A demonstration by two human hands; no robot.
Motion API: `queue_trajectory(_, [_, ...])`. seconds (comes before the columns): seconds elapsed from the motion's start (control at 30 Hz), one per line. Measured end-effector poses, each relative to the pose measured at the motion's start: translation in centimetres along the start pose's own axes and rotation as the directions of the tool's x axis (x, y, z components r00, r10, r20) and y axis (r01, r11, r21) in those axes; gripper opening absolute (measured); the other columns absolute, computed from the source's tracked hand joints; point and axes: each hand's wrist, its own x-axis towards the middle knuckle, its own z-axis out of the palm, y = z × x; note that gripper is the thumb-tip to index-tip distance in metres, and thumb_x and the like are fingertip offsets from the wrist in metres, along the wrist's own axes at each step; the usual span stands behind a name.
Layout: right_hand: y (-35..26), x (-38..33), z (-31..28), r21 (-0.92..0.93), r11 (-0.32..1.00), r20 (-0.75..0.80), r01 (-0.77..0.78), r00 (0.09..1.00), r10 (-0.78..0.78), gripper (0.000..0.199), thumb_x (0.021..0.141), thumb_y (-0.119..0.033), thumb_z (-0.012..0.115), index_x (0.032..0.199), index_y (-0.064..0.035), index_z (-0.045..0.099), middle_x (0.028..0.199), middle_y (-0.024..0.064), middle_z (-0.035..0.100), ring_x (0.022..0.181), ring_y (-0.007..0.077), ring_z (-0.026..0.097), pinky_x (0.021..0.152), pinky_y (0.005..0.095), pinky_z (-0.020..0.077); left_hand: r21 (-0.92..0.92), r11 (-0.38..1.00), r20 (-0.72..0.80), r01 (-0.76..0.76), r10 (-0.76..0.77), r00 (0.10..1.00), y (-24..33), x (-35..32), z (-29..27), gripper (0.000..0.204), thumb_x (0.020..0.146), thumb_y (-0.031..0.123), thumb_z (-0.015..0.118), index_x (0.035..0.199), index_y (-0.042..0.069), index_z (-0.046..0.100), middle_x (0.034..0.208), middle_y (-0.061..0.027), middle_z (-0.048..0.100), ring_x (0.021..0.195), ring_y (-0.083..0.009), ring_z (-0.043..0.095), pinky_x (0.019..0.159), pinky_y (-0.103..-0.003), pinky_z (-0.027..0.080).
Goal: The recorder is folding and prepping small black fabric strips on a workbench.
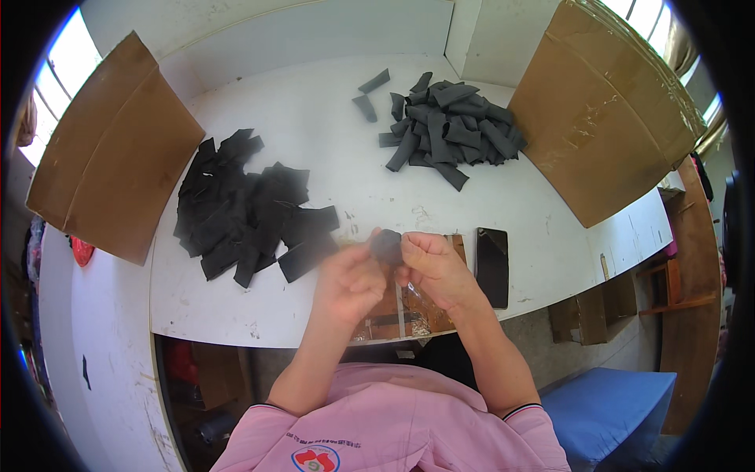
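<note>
White worktable (330, 141), scuffed and marked, spans the view, with pale wall panels behind it and its near edge curving above the person's lap. At far left a sheet of brown cardboard (110, 157) leans against the table's left edge. Just right of it lies a heap of flat black fabric pieces (244, 208), overlapping loosely, their long axes mostly running from upper left to lower right.

At the near edge the left hand (350, 279) and the right hand (431, 267) meet, both pinching a small dark fabric piece (386, 245) held just above the table. Fingers of both hands are closed together on it, thumbs pressing from the near side. Most of the piece is covered by the fingers; its long axis and which way it points cannot be made out.

Under the hands a brown board (393, 311) shows in part. Just right of the right hand a flat black rectangular object (492, 266) lies with its long axis running toward the person, near the table edge.

Toward the back right sits a pile of folded dark grey strips (452, 126), pointing all ways. Bare tabletop separates the two heaps. A second cardboard sheet (605, 118) stands at far right, cut off by the lens rim.
</note>
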Motion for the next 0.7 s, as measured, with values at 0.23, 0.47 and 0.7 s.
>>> queue_trajectory(0.23, [-1.4,0.5,-0.5,-0.09,0.969,0.243,0.231,0.949,-0.203,0.023,0.086,-0.021,0.048,0.068,-0.006,0.048,0.061,-0.0029,0.045,0.055,0.0049,0.042,0.051,0.0184,0.0354,0.599,0.699,0.392,-0.391,0.17,0.904,-3.5,-3.0,1.4,0.026,0.08,-0.003,0.042,0.105,-0.002,0.046,0.066,-0.0079,0.055,0.031,-0.0038,0.028,0.031,-0.018,0.024])
queue_trajectory(0.47, [1.3,0.5,-1.0,-0.173,0.975,0.054,0.142,0.989,-0.134,0.019,0.085,-0.018,0.048,0.07,-0.0057,0.047,0.063,-0.0031,0.046,0.056,0.0049,0.042,0.052,0.02,0.0357,0.32,0.928,0.209,-0.189,0.125,0.97,0.4,-0.1,-2.3,0.029,0.079,0.0,0.041,0.108,-0.001,0.046,0.082,-0.0136,0.059,0.032,-0.0041,0.031,0.032,-0.018,0.027])
queue_trajectory(0.7, [-1.5,1.5,0.2,-0.328,0.928,0.146,0.175,0.98,-0.134,0.021,0.085,-0.018,0.048,0.068,-0.0057,0.047,0.065,-0.0031,0.047,0.058,0.0041,0.042,0.051,0.0199,0.0357,0.166,0.986,0.227,0.006,-0.044,0.973,0.6,-0.1,-1.1,0.03,0.081,0.006,0.038,0.108,-0.003,0.048,0.082,-0.0114,0.059,0.033,-0.0064,0.033,0.034,-0.019,0.027])
